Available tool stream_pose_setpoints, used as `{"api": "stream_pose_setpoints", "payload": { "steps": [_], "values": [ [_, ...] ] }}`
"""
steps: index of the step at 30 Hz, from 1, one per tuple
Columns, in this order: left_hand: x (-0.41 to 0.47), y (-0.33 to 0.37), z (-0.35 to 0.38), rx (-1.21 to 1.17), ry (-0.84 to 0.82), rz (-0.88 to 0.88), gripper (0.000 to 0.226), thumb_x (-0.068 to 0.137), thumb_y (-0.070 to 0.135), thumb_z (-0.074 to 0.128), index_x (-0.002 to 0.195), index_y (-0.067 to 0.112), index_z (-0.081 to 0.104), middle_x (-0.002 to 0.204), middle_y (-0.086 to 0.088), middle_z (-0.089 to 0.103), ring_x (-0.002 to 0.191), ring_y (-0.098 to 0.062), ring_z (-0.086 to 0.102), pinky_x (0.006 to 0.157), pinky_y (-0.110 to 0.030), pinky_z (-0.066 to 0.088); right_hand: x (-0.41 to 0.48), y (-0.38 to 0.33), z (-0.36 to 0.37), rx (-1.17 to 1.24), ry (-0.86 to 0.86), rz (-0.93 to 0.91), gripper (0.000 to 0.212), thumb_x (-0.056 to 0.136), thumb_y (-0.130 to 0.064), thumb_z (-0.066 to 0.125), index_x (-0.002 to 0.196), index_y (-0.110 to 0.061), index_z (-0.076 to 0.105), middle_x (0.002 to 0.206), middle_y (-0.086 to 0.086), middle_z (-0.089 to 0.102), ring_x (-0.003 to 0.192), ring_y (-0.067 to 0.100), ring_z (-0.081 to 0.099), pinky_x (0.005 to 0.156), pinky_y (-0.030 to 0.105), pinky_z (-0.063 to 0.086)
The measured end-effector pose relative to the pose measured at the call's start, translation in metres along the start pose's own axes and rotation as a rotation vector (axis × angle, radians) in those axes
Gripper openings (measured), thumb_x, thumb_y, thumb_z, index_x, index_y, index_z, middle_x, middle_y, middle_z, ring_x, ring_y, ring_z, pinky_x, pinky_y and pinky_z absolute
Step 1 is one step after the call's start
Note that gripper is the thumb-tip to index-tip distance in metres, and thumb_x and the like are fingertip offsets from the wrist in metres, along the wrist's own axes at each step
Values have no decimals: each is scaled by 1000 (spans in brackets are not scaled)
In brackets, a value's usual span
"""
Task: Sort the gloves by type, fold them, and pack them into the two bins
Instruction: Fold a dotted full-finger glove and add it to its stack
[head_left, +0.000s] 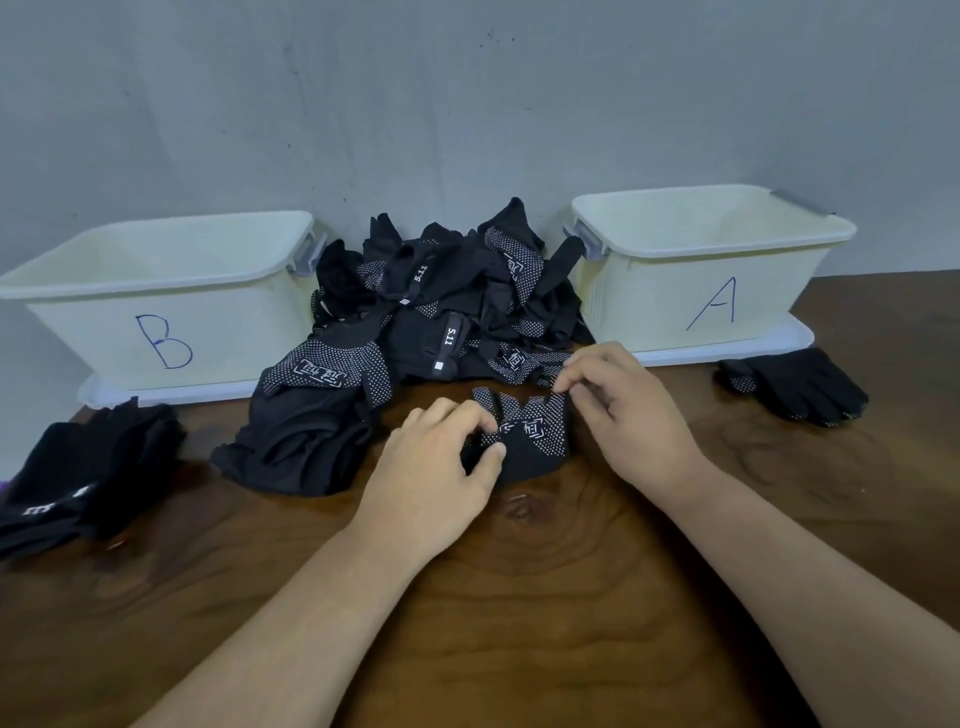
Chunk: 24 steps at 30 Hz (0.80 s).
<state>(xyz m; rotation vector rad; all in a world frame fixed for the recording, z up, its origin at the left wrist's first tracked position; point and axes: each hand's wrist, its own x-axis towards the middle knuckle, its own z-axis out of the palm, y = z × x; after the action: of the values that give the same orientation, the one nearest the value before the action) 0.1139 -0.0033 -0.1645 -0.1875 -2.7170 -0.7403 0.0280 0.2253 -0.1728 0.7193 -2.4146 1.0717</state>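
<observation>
Both bare forearms reach in from the near edge of the wooden table (519, 639). The left hand (441, 460) pinches the near, cuff end of a dotted black glove (535, 434) between thumb and curled fingers. The right hand (626, 415) pinches the glove's finger ends with curled fingertips. The glove lies flat at the table's middle, its long axis running away from the camera, fingers pointing at the glove pile (441, 306) just behind it. The pile sits between 2 cream bins, bin B (156, 317) left and bin A (701, 260) right. Sorted black gloves (78, 478) lie before B, a dotted pair (795, 387) before A.
</observation>
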Motion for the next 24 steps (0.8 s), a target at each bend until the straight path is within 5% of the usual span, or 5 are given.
{"api": "stream_pose_setpoints", "payload": {
  "steps": [6, 11, 15, 19, 24],
  "values": [
    [-15, 1, -2, 44, -34, 42, 32, 99, 54, 58, 125, 36, 62, 122, 25, 52, 112, -2, 45, 97, -31, 46, 2, -1, -1, 0, -77, 69, 29, 99, -8, 54, 109, -32, 68, 108, -22, 51, 89, 1, 57, 80, 22, 43],
    [-10, 2, 2, -23, -53, 62, 19, 96, 44, 68, 113, 36, 65, 119, 25, 50, 119, -3, 43, 105, -37, 45, 2, -3, 2, -240, -348, 31, 37, 98, -63, 51, 127, -45, 66, 130, -26, 57, 123, 7, 47, 100, 37, 39],
    [-15, 7, -7, -163, -27, 219, 13, 95, 26, 75, 102, 32, 65, 122, 24, 56, 127, -7, 50, 105, -29, 43, 2, 3, 3, -146, -303, 5, 24, 97, -43, 70, 120, -41, 71, 122, -23, 65, 115, 9, 52, 100, 41, 44],
    [-18, 10, -15, -301, -255, 347, 4, 100, 27, 72, 98, 27, 68, 107, 14, 70, 108, -14, 66, 96, -35, 50, 3, 6, -3, 251, -222, 76, 30, 88, -19, 85, 111, -37, 76, 121, -20, 69, 122, 8, 62, 104, 38, 50],
    [-14, 3, -10, -244, -118, 209, 11, 106, 34, 60, 114, 32, 67, 114, 20, 65, 114, -9, 59, 94, -30, 48, 6, 7, -3, 281, -130, 178, 30, 91, -27, 83, 115, -42, 74, 130, -18, 67, 127, -1, 59, 113, 40, 47]
  ]
}}
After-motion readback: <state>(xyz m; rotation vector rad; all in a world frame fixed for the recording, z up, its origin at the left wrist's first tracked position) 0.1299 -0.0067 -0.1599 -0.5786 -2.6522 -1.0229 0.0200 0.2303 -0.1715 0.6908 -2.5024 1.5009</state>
